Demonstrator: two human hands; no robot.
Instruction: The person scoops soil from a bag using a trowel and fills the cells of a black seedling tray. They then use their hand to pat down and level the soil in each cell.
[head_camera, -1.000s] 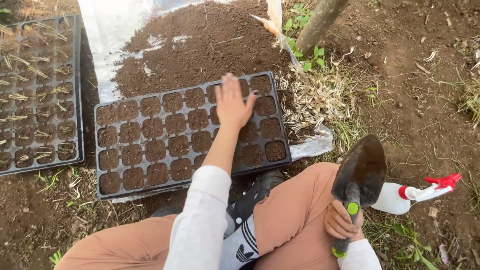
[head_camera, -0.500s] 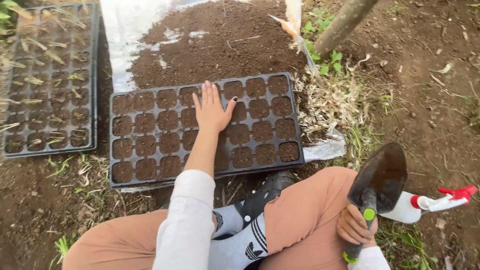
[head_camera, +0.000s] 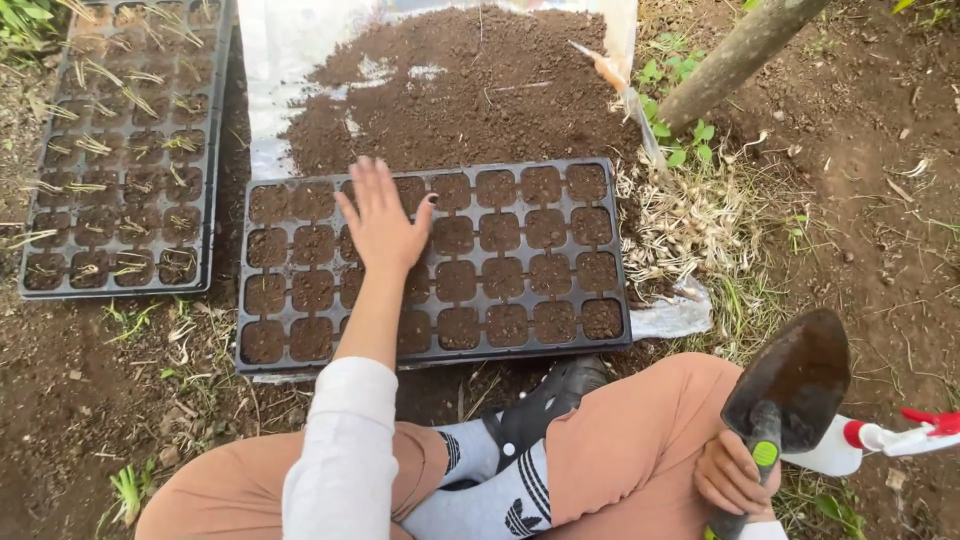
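Soft even daylight, faint shadows, sharp focus, no glare

Outdoors in flat daylight: bare brown ground (head_camera: 880, 200) strewn with dry straw (head_camera: 690, 215) and grass tufts. A slanted tree trunk (head_camera: 740, 55) rises top right, small green weeds (head_camera: 685, 140) at its foot.

Left hand (head_camera: 383, 226) flat, right hand (head_camera: 733, 474) fisted

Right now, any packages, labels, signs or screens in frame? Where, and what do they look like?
No labels, signs or screens.
Spray bottle: bottom right by the knee, white body, red trigger head.
Plastic sheet: top centre, whitish, spread flat under loose soil, possibly an opened bag.
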